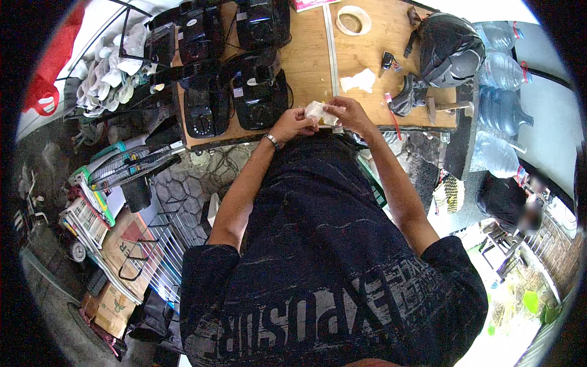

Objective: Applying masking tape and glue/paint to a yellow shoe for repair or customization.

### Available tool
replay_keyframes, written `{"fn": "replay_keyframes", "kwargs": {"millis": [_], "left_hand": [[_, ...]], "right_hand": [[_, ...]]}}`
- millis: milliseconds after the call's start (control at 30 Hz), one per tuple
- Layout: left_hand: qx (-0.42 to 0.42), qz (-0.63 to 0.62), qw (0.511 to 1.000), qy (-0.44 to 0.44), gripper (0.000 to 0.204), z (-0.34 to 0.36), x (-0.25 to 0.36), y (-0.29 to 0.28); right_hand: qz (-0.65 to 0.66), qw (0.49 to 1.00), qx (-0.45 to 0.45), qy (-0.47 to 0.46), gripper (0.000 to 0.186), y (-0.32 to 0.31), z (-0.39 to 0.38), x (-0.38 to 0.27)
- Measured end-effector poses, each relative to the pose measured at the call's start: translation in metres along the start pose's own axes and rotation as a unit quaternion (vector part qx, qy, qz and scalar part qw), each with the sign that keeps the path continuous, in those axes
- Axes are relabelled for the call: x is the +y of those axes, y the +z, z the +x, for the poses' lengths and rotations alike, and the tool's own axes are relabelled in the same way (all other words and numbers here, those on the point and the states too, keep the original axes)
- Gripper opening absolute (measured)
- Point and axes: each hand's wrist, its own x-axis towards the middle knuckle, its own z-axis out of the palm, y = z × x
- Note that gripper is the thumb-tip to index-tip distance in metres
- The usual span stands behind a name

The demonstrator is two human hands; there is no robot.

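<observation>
My left hand (295, 125) and my right hand (348, 116) meet at the front edge of the wooden table (302, 55), both with fingers closed on a crumpled white piece, perhaps cloth or paper (316, 111). A wristwatch sits on my left wrist. Beyond my right hand lie another crumpled white piece (358, 80), a small dark packet (389, 61) and a slim red-and-white item (392, 116). Several black appliances with dials (254, 98) stand to the left of my left hand.
A white bowl (362, 21), dark backpack (449, 52) and hammer (451, 107) are on the table. Large water bottles (501, 107) line the right. A fan (131, 165) and wire rack (168, 263) are left. A person in black (498, 202) is at the far right.
</observation>
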Motion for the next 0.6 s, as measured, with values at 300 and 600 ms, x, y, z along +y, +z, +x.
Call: {"fn": "replay_keyframes", "kwargs": {"millis": [300, 600], "left_hand": [[0.056, 0.090, 0.992, -0.066, 0.033, 0.007, -0.030, -0.014], [0.089, 0.128, 0.984, 0.081, 0.032, 0.007, -0.025, -0.010]], "right_hand": [[0.057, 0.998, 0.018, -0.025, 0.023, 0.011, 0.013, 0.026], [0.117, 0.993, 0.016, 0.013, 0.025, 0.024, 0.003, 0.014]]}}
